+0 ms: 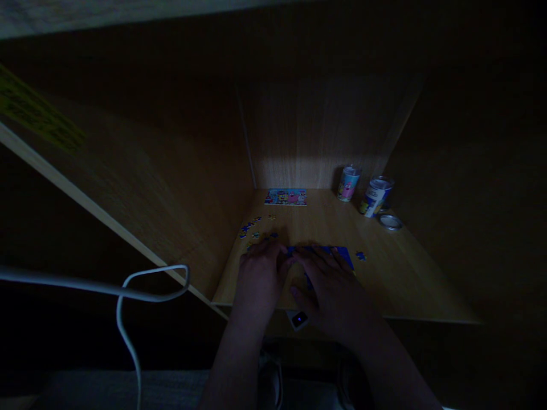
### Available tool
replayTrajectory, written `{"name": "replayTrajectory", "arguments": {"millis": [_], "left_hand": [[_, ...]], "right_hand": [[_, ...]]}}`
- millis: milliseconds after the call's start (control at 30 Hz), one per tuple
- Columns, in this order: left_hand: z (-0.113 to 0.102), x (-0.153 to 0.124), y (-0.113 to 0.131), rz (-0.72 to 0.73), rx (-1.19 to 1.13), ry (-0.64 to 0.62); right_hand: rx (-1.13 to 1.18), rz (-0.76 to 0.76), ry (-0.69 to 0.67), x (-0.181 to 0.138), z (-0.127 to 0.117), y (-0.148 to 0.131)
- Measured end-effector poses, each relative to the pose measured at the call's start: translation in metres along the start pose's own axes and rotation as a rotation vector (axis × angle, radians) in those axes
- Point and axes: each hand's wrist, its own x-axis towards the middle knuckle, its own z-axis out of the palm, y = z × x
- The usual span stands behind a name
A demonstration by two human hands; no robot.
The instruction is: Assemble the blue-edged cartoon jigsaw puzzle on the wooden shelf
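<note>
The scene is dim. My left hand [260, 272] and my right hand [329, 285] lie side by side on a wooden desk [397, 273], fingers resting on a partly built blue jigsaw puzzle [337, 253]. Both hands lie flat with fingers stretched forward; their fingertips meet near the puzzle's left edge. Loose blue puzzle pieces [252, 228] are scattered just beyond my left hand, and one single piece [361, 255] lies to the right of the puzzle. Whether a piece sits under the fingertips is hidden.
A colourful cartoon picture card [285, 197] lies at the back of the desk. Two small cans [348, 183] [376, 195] and a round lid [390, 222] stand at the back right. Wooden partition walls enclose the desk. A white cable [128, 296] loops at the left. A small dark device [298, 319] sits at the front edge.
</note>
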Motion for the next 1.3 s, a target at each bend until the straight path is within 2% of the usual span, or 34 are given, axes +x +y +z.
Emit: {"name": "replayTrajectory", "arguments": {"millis": [267, 433, 633, 800, 1033, 1200, 1300], "left_hand": [[0.001, -0.001, 0.001, 0.008, 0.025, 0.006], [0.001, -0.001, -0.003, 0.017, -0.066, 0.018], [-0.003, 0.001, -0.009, -0.043, -0.224, 0.107], [-0.004, 0.000, -0.013, -0.108, -0.236, 0.239], [-0.006, 0.000, -0.009, -0.027, -0.212, 0.160], [-0.003, 0.001, -0.007, -0.036, -0.181, 0.146], [-0.001, 0.000, -0.005, -0.027, -0.092, 0.095]], "right_hand": [[-0.012, 0.003, -0.002, 0.000, 0.000, -0.001], [-0.002, -0.001, -0.012, 0.000, -0.001, 0.000], [0.008, 0.002, 0.000, -0.001, -0.002, -0.001], [0.016, 0.017, 0.009, -0.001, 0.000, 0.001], [0.013, 0.024, 0.034, -0.001, 0.000, -0.001], [0.023, 0.026, 0.022, -0.001, 0.000, -0.002], [0.025, 0.032, 0.005, 0.000, 0.001, -0.001]]}}
